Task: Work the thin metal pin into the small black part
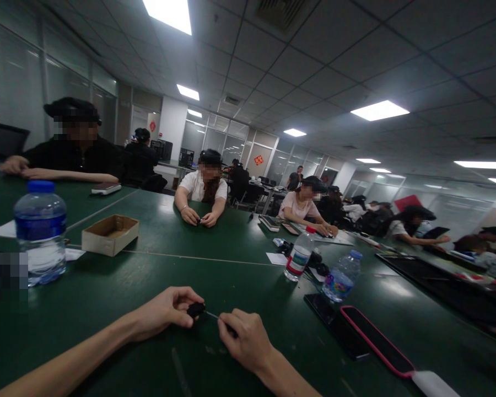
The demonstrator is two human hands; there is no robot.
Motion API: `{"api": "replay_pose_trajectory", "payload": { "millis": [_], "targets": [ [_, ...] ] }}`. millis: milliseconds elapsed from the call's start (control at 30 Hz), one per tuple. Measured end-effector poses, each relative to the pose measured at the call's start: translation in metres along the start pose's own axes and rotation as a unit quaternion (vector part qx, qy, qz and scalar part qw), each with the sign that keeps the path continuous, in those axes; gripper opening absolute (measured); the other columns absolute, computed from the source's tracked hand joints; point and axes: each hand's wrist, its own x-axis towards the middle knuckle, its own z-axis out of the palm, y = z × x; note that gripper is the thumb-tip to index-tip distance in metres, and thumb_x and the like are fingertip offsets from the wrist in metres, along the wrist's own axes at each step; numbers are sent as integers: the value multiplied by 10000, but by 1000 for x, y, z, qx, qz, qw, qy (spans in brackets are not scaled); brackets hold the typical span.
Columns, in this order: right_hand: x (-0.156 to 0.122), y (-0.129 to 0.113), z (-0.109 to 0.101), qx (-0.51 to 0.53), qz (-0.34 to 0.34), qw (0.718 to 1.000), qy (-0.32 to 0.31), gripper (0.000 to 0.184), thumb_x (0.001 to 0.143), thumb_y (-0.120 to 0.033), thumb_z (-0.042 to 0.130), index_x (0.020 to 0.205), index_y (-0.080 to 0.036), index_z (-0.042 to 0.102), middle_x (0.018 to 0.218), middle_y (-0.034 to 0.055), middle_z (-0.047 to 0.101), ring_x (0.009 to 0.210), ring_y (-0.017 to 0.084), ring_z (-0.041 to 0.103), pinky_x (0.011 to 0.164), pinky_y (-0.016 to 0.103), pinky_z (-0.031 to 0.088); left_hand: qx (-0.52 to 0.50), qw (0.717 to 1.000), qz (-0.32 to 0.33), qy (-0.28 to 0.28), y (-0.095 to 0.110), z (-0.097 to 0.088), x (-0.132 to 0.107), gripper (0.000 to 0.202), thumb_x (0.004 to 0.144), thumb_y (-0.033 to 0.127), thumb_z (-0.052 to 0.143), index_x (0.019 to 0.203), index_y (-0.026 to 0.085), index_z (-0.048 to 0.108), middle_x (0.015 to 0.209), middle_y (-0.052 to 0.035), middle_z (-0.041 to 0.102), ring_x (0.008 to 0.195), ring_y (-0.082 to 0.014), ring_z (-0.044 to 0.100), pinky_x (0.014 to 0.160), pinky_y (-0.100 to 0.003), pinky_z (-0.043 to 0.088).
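Between the thumb and fingers of my left hand [168, 311] is a small black object [195, 310], too small to name. My right hand [244, 337] is closed round the dark handle of a thin metal-shafted tool [211, 315] that looks like a screwdriver. The shaft points left, and its tip meets or nearly meets the right side of the black object; I cannot tell which. Both hands are low over the green table [149, 281], near its front. My right fingers hide most of the tool's handle.
An open cardboard box [111, 234] and a large blue-capped bottle [41, 237] stand to the left. On the right are a red-capped bottle [301, 253], another blue-capped bottle [342, 277], a black phone [334, 325] and a pink-edged phone [377, 341]. Several people sit around the tables.
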Motion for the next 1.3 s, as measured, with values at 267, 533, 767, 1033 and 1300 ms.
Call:
{"api": "replay_pose_trajectory", "payload": {
  "millis": [267, 533, 767, 1033, 1300],
  "targets": [
    [-1, 0, 2, -4, -2, 1000, 8, 240, 942, -230, 462, 872, -190, 688, 663, -1, 605, 556, 104, 539, 526, 216, 333, -2, 1000, 5, -6, -4, -3, 1, 477, 605, 106, 802, 1050, 159, 636, 1046, -65, 676, 951, -183, 622, 877, -318, 416],
    [-1, 1, 2, -6, -6, 1000, 10, 235, 938, -236, 468, 853, -189, 682, 650, -5, 599, 548, 104, 536, 519, 216, 332, 6, 1000, -4, -6, 0, -1, 0, 493, 589, 136, 812, 1047, 166, 631, 1073, -69, 667, 1000, -211, 616, 947, -379, 405],
    [0, 0, 2, -10, -5, 1000, 13, 237, 936, -230, 465, 860, -190, 686, 653, 1, 604, 544, 101, 532, 515, 209, 327, 5, 1000, -3, -11, -2, -4, 0, 509, 605, 149, 809, 1081, 167, 628, 1094, -78, 662, 1017, -215, 612, 965, -396, 403],
    [-1, 0, 2, -15, -3, 1000, 9, 244, 942, -232, 458, 877, -191, 691, 669, 4, 614, 559, 102, 541, 530, 209, 336, 10, 1000, -1, -6, -3, -3, 0, 521, 597, 158, 819, 1079, 163, 624, 1057, -70, 662, 968, -195, 613, 905, -343, 419],
    [0, -2, 2, -37, 17, 999, -3, 225, 940, -225, 468, 901, -202, 688, 687, 3, 616, 558, 102, 549, 518, 207, 337, 92, 994, 20, 47, -4, 3, 2, 521, 570, 214, 848, 1026, 157, 602, 962, -35, 652, 881, -182, 601, 779, -289, 434]
  ]
}}
